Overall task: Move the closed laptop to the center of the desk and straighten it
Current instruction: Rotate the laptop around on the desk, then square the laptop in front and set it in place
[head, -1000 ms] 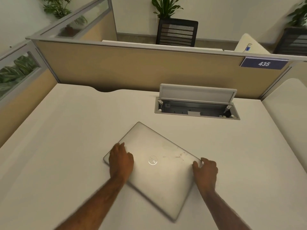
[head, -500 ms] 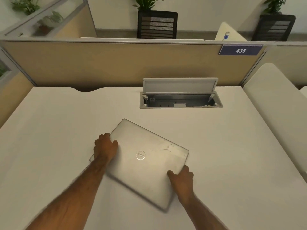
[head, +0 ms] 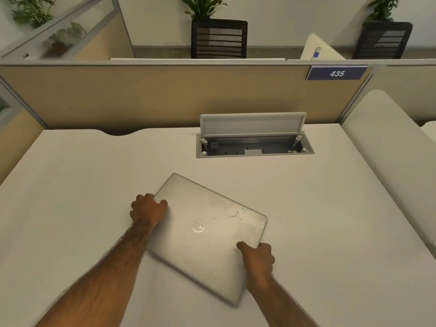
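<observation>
Since the earlier frames the closed silver metal laptop (head: 207, 234) has swung clockwise and shifted a little, and the right hand (head: 258, 258) has slid from the lid's right corner down to its right-hand short edge, while the left hand (head: 148, 208) has moved from lying on top of the lid to taking its left edge. Nearest the camera, both bare forearms reach in from the bottom of the view. The right hand's fingers are curled around the laptop's right edge with the thumb pressed on top, so it is clasping the laptop; the left hand's fingers are hooked over the opposite edge and likewise grip it. The laptop lies flat on the pale off-white desk (head: 330, 232), roughly mid-width and toward the near half, still skewed with one corner pointing away toward the far left. It looks like a rigid, moderately heavy slab with a smooth, scuffed lid that would slide readily on this surface, so holding the two opposite short edges, as here, seems the sound way to pivot it without flexing it. Beyond it, a grey cable-access box with its flap raised (head: 253, 138) is set into the desk, well apart from the laptop. Behind stands the tan fabric partition (head: 153, 95), carrying a blue plate numbered 435 (head: 337, 73).
</observation>
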Demonstrator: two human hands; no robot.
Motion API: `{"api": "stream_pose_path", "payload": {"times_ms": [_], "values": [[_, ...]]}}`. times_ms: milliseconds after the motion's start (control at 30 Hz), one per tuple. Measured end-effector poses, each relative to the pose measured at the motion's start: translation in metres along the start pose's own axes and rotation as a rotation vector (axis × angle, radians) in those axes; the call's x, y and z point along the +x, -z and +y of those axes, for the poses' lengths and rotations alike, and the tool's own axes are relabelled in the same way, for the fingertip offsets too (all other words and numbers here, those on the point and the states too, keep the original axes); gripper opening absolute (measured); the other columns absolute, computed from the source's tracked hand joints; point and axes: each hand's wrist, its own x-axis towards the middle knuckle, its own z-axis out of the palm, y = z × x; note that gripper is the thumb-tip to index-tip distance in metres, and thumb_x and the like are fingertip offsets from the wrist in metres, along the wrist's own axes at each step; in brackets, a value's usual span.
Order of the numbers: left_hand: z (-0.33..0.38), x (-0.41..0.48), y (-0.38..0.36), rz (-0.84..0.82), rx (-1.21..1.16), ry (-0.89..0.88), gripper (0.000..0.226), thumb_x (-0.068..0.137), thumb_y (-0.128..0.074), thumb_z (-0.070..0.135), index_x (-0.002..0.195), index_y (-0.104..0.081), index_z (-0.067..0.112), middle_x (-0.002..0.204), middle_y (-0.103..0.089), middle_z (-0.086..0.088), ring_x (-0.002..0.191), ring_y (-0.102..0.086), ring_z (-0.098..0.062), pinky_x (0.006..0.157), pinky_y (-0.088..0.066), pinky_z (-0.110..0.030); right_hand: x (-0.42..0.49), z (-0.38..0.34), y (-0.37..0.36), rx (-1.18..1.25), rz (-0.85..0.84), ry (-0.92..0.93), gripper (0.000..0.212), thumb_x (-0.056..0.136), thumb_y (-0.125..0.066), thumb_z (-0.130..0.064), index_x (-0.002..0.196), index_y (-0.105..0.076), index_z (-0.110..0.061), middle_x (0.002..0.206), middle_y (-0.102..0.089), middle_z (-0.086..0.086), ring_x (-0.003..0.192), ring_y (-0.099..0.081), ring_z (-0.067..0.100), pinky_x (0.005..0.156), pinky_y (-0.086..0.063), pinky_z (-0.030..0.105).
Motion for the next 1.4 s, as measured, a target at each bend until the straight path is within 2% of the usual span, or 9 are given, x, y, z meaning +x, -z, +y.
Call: {"api": "stream_pose_path", "payload": {"times_ms": [200, 400, 700, 933, 1400], "values": [[-0.006, 0.008, 0.000, 0.004, -0.171, 0.035, 0.044, 0.081, -0.061, 0.045, 0.120, -0.061, 0.023, 0.124, -0.060, -0.013, 0.120, -0.050, -0.037, 0.103, -0.044, -0.045, 0.001, -0.002, -0.001, -0.037, 0.035, 0.006, 0.063, 0.077, -0.076, -0.027, 0.129, -0.047, -0.007, 0.130, -0.050, 0.019, 0.121, -0.051, 0.042, 0.099, -0.051, 0.051], [-0.021, -0.001, -0.007, 0.027, -0.308, 0.002, 0.042, 0.082, -0.066, 0.050, 0.109, -0.060, 0.017, 0.121, -0.064, -0.012, 0.116, -0.056, -0.038, 0.099, -0.048, -0.051, 0.013, -0.007, 0.008, -0.068, 0.042, 0.073, 0.057, 0.077, -0.075, -0.023, 0.126, -0.049, -0.008, 0.129, -0.048, 0.018, 0.118, -0.050, 0.039, 0.094, -0.050, 0.044], [-0.046, -0.023, -0.003, 0.123, -0.515, 0.058, 0.043, 0.082, -0.069, 0.049, 0.106, -0.059, 0.014, 0.115, -0.066, -0.015, 0.104, -0.062, -0.037, 0.090, -0.053, -0.046, 0.021, -0.042, 0.012, -0.165, 0.003, 0.217, 0.054, 0.076, -0.075, -0.019, 0.123, -0.050, -0.009, 0.125, -0.049, 0.015, 0.119, -0.050, 0.038, 0.093, -0.051, 0.044], [-0.068, -0.033, 0.008, 0.189, -0.551, 0.134, 0.046, 0.084, -0.069, 0.046, 0.111, -0.059, 0.011, 0.116, -0.066, -0.019, 0.107, -0.061, -0.042, 0.091, -0.053, -0.051, 0.022, -0.067, -0.005, -0.246, -0.050, 0.300, 0.056, 0.075, -0.075, -0.022, 0.124, -0.051, -0.010, 0.125, -0.051, 0.013, 0.121, -0.051, 0.037, 0.097, -0.051, 0.047], [-0.104, -0.033, 0.014, 0.177, -0.532, 0.189, 0.046, 0.086, -0.068, 0.040, 0.118, -0.058, 0.008, 0.121, -0.062, -0.023, 0.111, -0.059, -0.043, 0.097, -0.051, -0.052, 0.020, -0.068, -0.043, -0.311, -0.064, 0.325, 0.057, 0.073, -0.078, -0.029, 0.120, -0.053, -0.011, 0.123, -0.053, 0.012, 0.119, -0.053, 0.036, 0.093, -0.052, 0.044]]}}
